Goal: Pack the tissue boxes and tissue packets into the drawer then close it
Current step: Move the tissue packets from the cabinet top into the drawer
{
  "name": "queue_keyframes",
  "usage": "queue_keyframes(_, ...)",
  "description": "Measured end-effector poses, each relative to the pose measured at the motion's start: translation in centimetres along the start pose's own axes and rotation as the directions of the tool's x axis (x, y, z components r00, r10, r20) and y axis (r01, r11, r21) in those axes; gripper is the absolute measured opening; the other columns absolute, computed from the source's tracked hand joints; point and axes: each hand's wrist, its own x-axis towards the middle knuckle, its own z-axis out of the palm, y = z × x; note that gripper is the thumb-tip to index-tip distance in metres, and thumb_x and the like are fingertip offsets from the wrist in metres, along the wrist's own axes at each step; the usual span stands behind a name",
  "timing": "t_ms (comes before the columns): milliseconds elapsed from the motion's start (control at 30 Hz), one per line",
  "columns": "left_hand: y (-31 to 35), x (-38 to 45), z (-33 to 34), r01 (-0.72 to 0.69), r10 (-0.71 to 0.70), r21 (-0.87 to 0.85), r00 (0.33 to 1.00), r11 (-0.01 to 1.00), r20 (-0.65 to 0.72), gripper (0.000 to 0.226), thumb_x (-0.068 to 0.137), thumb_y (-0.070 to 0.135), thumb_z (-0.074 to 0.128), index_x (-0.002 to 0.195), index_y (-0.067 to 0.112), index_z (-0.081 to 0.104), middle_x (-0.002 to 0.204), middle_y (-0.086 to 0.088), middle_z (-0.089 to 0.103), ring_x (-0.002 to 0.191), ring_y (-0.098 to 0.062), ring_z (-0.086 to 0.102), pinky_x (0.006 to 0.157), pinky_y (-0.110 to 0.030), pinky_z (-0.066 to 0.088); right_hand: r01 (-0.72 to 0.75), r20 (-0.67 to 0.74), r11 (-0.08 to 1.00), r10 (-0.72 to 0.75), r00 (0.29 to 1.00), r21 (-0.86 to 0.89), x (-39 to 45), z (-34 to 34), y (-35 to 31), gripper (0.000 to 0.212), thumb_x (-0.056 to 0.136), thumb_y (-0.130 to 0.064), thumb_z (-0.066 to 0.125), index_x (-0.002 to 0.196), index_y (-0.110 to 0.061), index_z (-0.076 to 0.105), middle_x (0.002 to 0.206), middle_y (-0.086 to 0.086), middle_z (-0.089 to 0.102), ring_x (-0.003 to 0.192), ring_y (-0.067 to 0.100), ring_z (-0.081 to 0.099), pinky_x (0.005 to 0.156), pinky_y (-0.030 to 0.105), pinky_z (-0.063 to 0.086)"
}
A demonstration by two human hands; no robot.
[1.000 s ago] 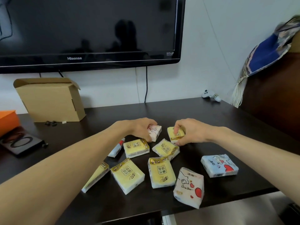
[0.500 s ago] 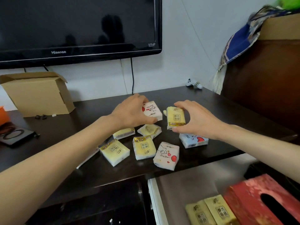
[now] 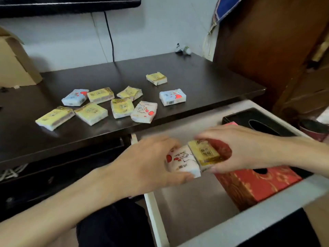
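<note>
My left hand (image 3: 149,163) grips a white tissue packet (image 3: 181,162) printed with red hearts. Beside it, my right hand (image 3: 249,148) grips a yellow tissue packet (image 3: 204,152). Both packets touch side by side and hover over the open white drawer (image 3: 252,221). Inside the drawer lie a red tissue box (image 3: 254,184) at the right and a black tissue box (image 3: 256,120) behind it. Several more packets, yellow ones (image 3: 90,113), blue ones (image 3: 172,97) and a white one (image 3: 145,112), lie scattered on the dark table (image 3: 204,81).
A cardboard box (image 3: 12,65) stands at the table's back left. A black cable (image 3: 109,36) hangs down the wall under the television. A small white toy (image 3: 183,49) sits at the back edge. A brown wooden cabinet (image 3: 267,43) rises at the right.
Both hands have carried their packets from above the table down and toward me, over the open drawer. The view has tilted down, showing more of the drawer.
</note>
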Motion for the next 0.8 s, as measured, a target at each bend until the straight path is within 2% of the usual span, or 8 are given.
queue_keyframes(100, 1.4, -0.1, 3.2, -0.007, -0.004, 0.116, 0.996, 0.993, 0.094, 0.068, 0.069, 0.085, 0.045, 0.116, 0.037, 0.049, 0.113, 0.017, 0.056, 0.101, -0.007, 0.05, 0.084, -0.035, 0.05, 0.014, 0.104, 0.999, -0.008, 0.995, -0.052, -1.5, 2.3, -0.2, 0.085, 0.082, -0.062, 0.072, 0.156, -0.033, 0.041, 0.157, -0.005, 0.044, 0.142, 0.015, 0.042, 0.114, 0.025, 0.031)
queue_keyframes(167, 2.0, -0.1, 4.7, -0.031, 0.012, 0.183, 0.994, 0.983, 0.105, 0.066, 0.073, 0.083, 0.043, 0.115, 0.032, 0.047, 0.116, 0.011, 0.057, 0.098, -0.01, 0.048, 0.076, -0.034, 0.046, 0.019, 0.146, 0.996, -0.007, 0.989, -0.082, -2.1, 3.3, -0.4, 0.085, 0.085, -0.06, 0.069, 0.158, -0.03, 0.038, 0.16, -0.003, 0.041, 0.145, 0.018, 0.04, 0.116, 0.027, 0.029)
queue_keyframes(267, 2.9, 0.0, 6.0, -0.086, 0.065, 0.265, 0.994, 0.96, 0.085, 0.066, 0.077, 0.083, 0.041, 0.108, 0.025, 0.046, 0.115, 0.005, 0.059, 0.104, -0.017, 0.052, 0.07, -0.034, 0.035, 0.044, 0.134, 0.989, -0.025, 0.991, -0.142, -2.5, 3.9, -0.5, 0.077, 0.085, -0.058, 0.068, 0.152, -0.026, 0.048, 0.15, -0.001, 0.051, 0.137, 0.02, 0.048, 0.111, 0.032, 0.035)
queue_keyframes(333, 3.3, 0.1, 6.5, -0.096, 0.078, 0.329, 0.995, 0.939, 0.069, 0.069, 0.077, 0.082, 0.034, 0.108, 0.022, 0.048, 0.116, 0.003, 0.059, 0.108, -0.02, 0.053, 0.072, -0.035, 0.036, 0.072, 0.099, 0.983, -0.055, 0.994, -0.169, -2.5, 3.8, -0.8, 0.071, 0.084, -0.059, 0.068, 0.145, -0.025, 0.054, 0.142, -0.001, 0.057, 0.13, 0.02, 0.053, 0.107, 0.032, 0.038)
queue_keyframes(433, 3.6, 0.2, 7.2, -0.099, 0.081, 0.39, 0.995, 0.915, 0.064, 0.07, 0.076, 0.077, 0.03, 0.11, 0.02, 0.05, 0.116, 0.001, 0.058, 0.112, -0.021, 0.052, 0.079, -0.037, 0.043, 0.127, 0.097, 0.938, -0.101, 0.99, -0.321, -2.0, 3.9, -1.1, 0.072, 0.084, -0.073, 0.058, 0.139, -0.026, 0.056, 0.133, -0.009, 0.056, 0.127, 0.012, 0.043, 0.11, 0.026, 0.023)
queue_keyframes(567, 3.6, 0.2, 8.0, -0.104, 0.083, 0.391, 0.994, 0.914, 0.07, 0.065, 0.083, 0.075, 0.041, 0.114, 0.018, 0.048, 0.117, -0.001, 0.052, 0.111, -0.021, 0.047, 0.081, -0.037, 0.044, 0.116, 0.11, 0.911, -0.078, 0.991, -0.396, -1.4, 4.4, -1.6, 0.075, 0.081, -0.081, 0.053, 0.132, -0.026, 0.059, 0.126, -0.01, 0.051, 0.123, 0.012, 0.037, 0.111, 0.025, 0.008)
queue_keyframes(667, 3.5, 0.1, 8.1, -0.102, 0.077, 0.365, 0.994, 0.925, 0.084, 0.065, 0.083, 0.074, 0.044, 0.114, 0.018, 0.047, 0.116, 0.0, 0.049, 0.11, -0.02, 0.045, 0.078, -0.036, 0.043, 0.11, 0.117, 0.89, -0.064, 0.991, -0.442, -1.2, 4.8, -1.6, 0.074, 0.08, -0.08, 0.055, 0.13, -0.026, 0.06, 0.125, -0.009, 0.051, 0.121, 0.014, 0.038, 0.111, 0.028, 0.008)
queue_keyframes(800, 3.1, -0.1, 7.8, -0.085, 0.038, 0.34, 0.989, 0.936, 0.144, 0.065, 0.078, 0.076, 0.052, 0.11, 0.021, 0.045, 0.112, 0.004, 0.044, 0.105, -0.016, 0.043, 0.07, -0.031, 0.031, 0.105, 0.131, 0.869, -0.046, 0.99, -0.484, -1.1, 5.1, -1.7, 0.071, 0.079, -0.078, 0.057, 0.127, -0.026, 0.061, 0.123, -0.009, 0.052, 0.121, 0.015, 0.04, 0.117, 0.033, 0.009)
